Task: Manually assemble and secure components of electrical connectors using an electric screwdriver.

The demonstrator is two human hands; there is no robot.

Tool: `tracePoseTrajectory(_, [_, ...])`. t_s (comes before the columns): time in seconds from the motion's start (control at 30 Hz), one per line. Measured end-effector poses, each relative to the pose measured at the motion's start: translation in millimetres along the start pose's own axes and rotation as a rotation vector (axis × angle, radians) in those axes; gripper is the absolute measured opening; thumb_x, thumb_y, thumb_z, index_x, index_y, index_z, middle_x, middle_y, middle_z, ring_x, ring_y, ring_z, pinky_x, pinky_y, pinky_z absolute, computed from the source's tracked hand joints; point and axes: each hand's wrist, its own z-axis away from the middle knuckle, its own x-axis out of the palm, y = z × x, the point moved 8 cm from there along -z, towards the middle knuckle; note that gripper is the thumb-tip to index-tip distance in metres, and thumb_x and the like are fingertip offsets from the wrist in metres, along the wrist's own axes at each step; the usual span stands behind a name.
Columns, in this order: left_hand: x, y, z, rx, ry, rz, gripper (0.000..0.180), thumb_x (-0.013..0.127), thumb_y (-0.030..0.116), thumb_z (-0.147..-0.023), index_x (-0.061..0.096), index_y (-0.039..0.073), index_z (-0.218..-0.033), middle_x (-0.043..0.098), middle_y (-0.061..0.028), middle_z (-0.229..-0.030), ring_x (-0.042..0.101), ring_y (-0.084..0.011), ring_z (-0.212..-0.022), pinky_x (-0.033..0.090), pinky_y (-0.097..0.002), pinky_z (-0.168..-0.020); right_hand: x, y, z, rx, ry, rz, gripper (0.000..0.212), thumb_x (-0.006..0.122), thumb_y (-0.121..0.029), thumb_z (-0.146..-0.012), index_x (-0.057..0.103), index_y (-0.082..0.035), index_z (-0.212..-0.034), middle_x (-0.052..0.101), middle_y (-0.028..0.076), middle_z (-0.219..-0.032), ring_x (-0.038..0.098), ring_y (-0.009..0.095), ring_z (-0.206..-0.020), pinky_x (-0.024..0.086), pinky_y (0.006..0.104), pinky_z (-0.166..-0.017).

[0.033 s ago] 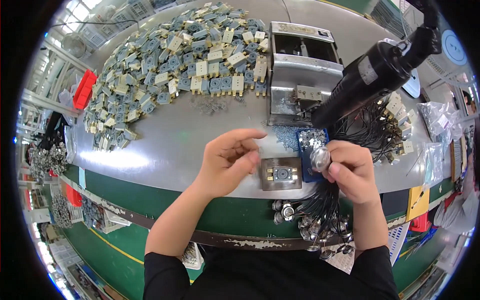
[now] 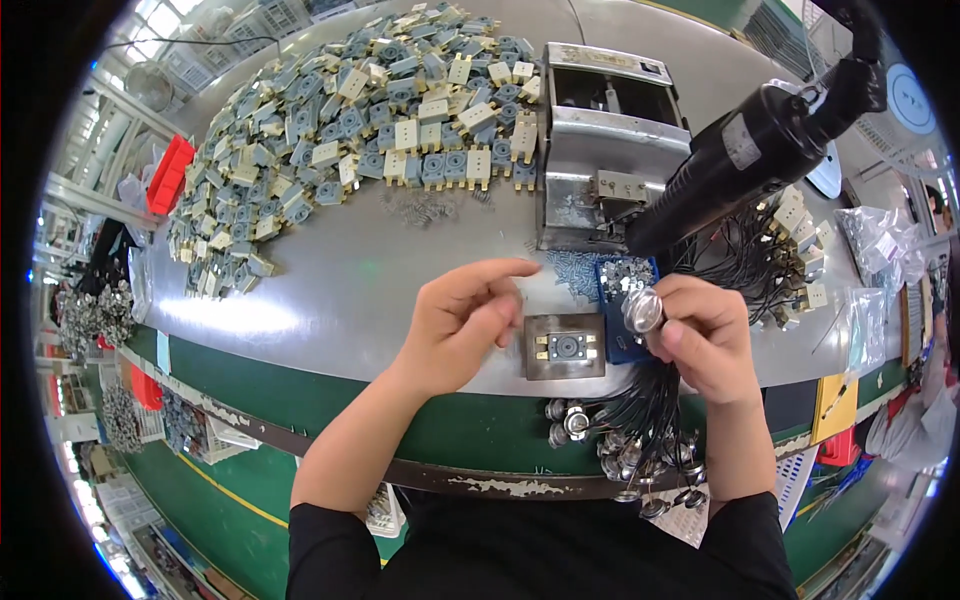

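My right hand (image 2: 708,338) pinches a round, shiny metal part (image 2: 642,311) between thumb and fingers, just above the blue tray (image 2: 627,345). My left hand (image 2: 462,325) hovers over the table with its index finger stretched out and the others curled; nothing shows in it. Between my hands, a grey plastic block with brass terminals (image 2: 568,347) sits in a flat metal fixture (image 2: 565,372). Small metal pieces (image 2: 626,274) fill the far end of the tray. Nearer to me, several similar round metal parts (image 2: 575,422) on black wires hang at the table edge.
A large heap of grey and cream blocks (image 2: 400,110) covers the far left. Behind the tray stand a metal machine (image 2: 605,140) and a thick black tool (image 2: 725,165) slanting down. Loose screws (image 2: 572,275) lie beside the tray. Wired blocks (image 2: 790,235) are piled at right.
The metal part in my right hand has tilted and risen slightly. My left hand keeps nearly the same pose.
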Motion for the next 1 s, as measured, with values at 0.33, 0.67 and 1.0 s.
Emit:
tracePoseTrajectory(0.33, [21.4, -30.0, 8.4, -0.222, 0.018, 0.151, 0.017, 0.064, 0.001, -0.103, 0.068, -0.002, -0.119, 0.077, -0.0165, -0.109, 0.060, -0.0080, -0.062, 0.049, -0.0224, -0.060, -29.0, 36.8, 15.8, 0.233, 0.082, -0.389, 0.026, 0.066, -0.019, -0.106, 0.070, 0.004, -0.117, 0.068, 0.017, -0.112, 0.043, 0.005, -0.058, 0.032, 0.0177, -0.047])
tracePoseTrajectory(0.67, [39.5, -18.0, -1.0, 0.033, -0.137, -0.324, 0.019, 0.089, 0.007, -0.079, 0.083, 0.004, -0.097, 0.079, -0.0085, -0.112, 0.051, -0.0043, -0.059, 0.043, -0.0219, -0.056, -13.8, 28.1, 11.2, 0.000, 0.086, 0.008, 0.026, 0.065, -0.013, -0.106, 0.070, 0.009, -0.118, 0.067, 0.017, -0.113, 0.055, 0.011, -0.063, 0.044, 0.0241, -0.052])
tracePoseTrajectory(1.0, [39.5, -17.0, 1.3, 0.054, -0.134, -0.358, 0.032, 0.094, 0.011, -0.074, 0.083, 0.006, -0.105, 0.079, -0.0072, -0.107, 0.052, -0.0061, -0.058, 0.043, -0.0225, -0.055, -0.4, 19.6, 10.7, 0.136, 0.091, 0.211, 0.014, 0.071, 0.003, -0.096, 0.074, 0.009, -0.108, 0.070, 0.015, -0.112, 0.063, 0.010, -0.071, 0.049, 0.0236, -0.059])
